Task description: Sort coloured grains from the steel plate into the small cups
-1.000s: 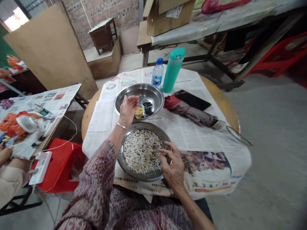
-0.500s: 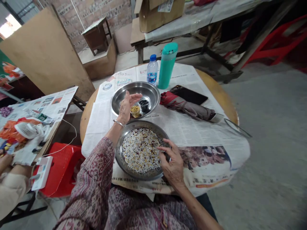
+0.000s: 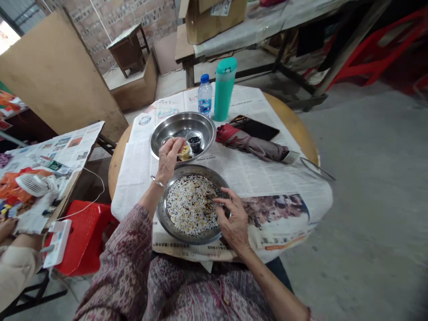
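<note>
My left hand, with a bangle at the wrist, hovers over the near-left rim of a steel bowl. Its fingers are bunched together; whatever they may hold is hidden. Beside its fingertips stands a small cup of yellow grains, and behind that a clear cup of black grains. In front is a metal dish with a spread of mixed white, yellow, black and dark red grains. Over that dish's right edge hangs my right hand, its fingers curved and apart, with nothing visible in them.
Behind the bowl stand a water bottle and a teal flask. A folded umbrella and a dark flat tablet-like thing lie to the right on newspaper. At left are a red stool and another person's arm.
My left hand has gone from spread fingers to bunched ones, lower by the yellow grains. My right hand stays over the dish's edge. The whole view has shifted slightly.
</note>
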Action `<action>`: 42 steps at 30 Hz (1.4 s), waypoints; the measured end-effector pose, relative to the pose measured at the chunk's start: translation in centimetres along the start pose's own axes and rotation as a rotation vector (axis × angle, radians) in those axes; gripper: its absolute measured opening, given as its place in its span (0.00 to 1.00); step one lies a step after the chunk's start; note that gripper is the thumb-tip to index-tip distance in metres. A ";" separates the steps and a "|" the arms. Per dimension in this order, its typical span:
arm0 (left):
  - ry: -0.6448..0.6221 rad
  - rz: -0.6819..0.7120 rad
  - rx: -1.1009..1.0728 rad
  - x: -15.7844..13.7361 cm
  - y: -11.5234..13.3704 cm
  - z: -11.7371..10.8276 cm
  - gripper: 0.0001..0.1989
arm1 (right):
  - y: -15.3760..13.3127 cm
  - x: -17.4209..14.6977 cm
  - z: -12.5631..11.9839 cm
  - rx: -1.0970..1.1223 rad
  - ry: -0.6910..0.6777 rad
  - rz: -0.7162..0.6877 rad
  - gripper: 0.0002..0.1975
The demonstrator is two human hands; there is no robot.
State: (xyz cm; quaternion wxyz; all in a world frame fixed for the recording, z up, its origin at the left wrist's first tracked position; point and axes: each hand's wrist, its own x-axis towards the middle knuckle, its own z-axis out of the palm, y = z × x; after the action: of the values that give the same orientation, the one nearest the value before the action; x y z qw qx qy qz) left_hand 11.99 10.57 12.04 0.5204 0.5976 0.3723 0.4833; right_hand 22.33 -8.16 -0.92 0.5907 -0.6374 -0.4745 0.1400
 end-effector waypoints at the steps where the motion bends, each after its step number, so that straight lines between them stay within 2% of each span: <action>1: -0.026 -0.006 0.044 -1.4 0.1 0.0 0.04 | 0.0 0.0 0.0 0.001 -0.001 0.001 0.09; 3: -0.085 -0.056 0.084 -4.5 0.0 -0.3 0.01 | -0.1 0.1 0.0 0.001 -0.001 0.008 0.09; 7: -0.304 -0.109 0.255 -9.8 -1.3 -1.1 0.09 | -0.3 0.1 -0.1 -0.007 0.003 0.015 0.10; 12: -0.377 -0.133 0.311 -12.8 -2.9 -1.6 0.17 | -0.4 0.1 -0.2 -0.013 0.002 0.007 0.10; 18: -0.351 -0.153 0.319 -13.5 -3.8 -0.7 0.15 | -0.1 0.0 -0.1 0.000 0.019 -0.013 0.10; 25: -0.478 0.047 0.544 -13.6 -4.7 -0.1 0.13 | 0.1 0.0 -0.2 0.000 0.025 -0.031 0.09; 35: -0.476 0.107 0.623 -13.5 -5.0 -0.1 0.11 | 0.1 0.0 -0.2 0.002 0.021 -0.038 0.09; 39: -0.403 0.102 0.643 -13.9 -4.5 -0.4 0.08 | 0.1 0.0 -0.2 0.000 0.023 -0.050 0.09; 42: -0.257 0.015 0.548 -14.4 -3.8 -1.0 0.05 | 0.1 0.0 -0.2 0.002 0.018 -0.041 0.09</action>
State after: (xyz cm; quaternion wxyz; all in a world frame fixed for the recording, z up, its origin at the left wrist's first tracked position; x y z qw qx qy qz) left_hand 7.59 -2.17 5.54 0.3789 0.7748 0.4155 0.2889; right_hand 22.58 -8.26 -0.94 0.5985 -0.6282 -0.4819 0.1226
